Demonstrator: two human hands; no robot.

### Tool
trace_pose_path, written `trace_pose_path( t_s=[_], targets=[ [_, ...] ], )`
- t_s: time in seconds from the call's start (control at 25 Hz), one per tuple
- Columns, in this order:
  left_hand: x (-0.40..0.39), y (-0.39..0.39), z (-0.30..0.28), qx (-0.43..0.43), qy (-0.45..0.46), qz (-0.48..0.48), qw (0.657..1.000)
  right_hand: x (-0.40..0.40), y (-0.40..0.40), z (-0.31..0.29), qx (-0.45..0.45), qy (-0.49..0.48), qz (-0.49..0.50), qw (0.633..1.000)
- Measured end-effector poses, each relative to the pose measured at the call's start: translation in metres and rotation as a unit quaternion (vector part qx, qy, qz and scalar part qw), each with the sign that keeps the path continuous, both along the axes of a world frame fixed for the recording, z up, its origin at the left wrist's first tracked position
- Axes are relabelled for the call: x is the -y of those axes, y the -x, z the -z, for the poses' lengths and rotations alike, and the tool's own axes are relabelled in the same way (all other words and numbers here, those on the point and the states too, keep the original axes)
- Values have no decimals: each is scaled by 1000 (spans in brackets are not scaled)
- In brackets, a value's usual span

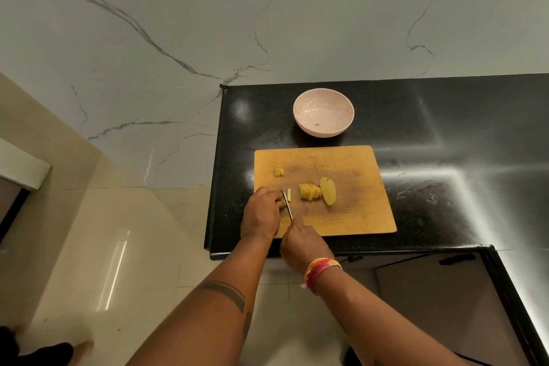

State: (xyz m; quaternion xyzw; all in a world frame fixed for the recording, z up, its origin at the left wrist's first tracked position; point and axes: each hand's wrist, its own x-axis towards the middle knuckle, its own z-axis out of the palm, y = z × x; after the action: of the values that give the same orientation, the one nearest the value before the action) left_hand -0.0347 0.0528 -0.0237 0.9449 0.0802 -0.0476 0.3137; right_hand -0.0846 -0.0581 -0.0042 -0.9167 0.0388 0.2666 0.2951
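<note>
At the near-left corner of the rectangular wooden cutting board (341, 217), a yellow potato slice (284, 201) is pinned under the curled fingers of the left hand (261, 214). The slim steel knife (288, 208) is grasped by the right hand (303, 244). Fingertips are best tucked back, the blade kept upright and the strokes evenly spaced.

Counted:
- one board
- one round pale pink bowl (297, 110)
- one uncut potato half (328, 191)
- one fanned sliced half (310, 191)
- one knife
- one cut stick (289, 195)
- one scrap (278, 171)

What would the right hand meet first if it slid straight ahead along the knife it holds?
The right hand would probably meet the left hand, whose fingers hold a potato piece right beside the knife blade; their gap is hard to judge.
</note>
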Motion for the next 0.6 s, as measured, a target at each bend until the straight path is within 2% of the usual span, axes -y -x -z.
trace_pose_path(
  t_s=[0.28, 0.6],
  targets=[
    [1, 3, -1, -4, -5, -6, 1000, 14, 31, 6, -8, -4, -5, 1000],
    [9, 7, -3, -2, 2, -28, 1000, 31, 36, 1, 27, -13, 31, 999]
  ],
)
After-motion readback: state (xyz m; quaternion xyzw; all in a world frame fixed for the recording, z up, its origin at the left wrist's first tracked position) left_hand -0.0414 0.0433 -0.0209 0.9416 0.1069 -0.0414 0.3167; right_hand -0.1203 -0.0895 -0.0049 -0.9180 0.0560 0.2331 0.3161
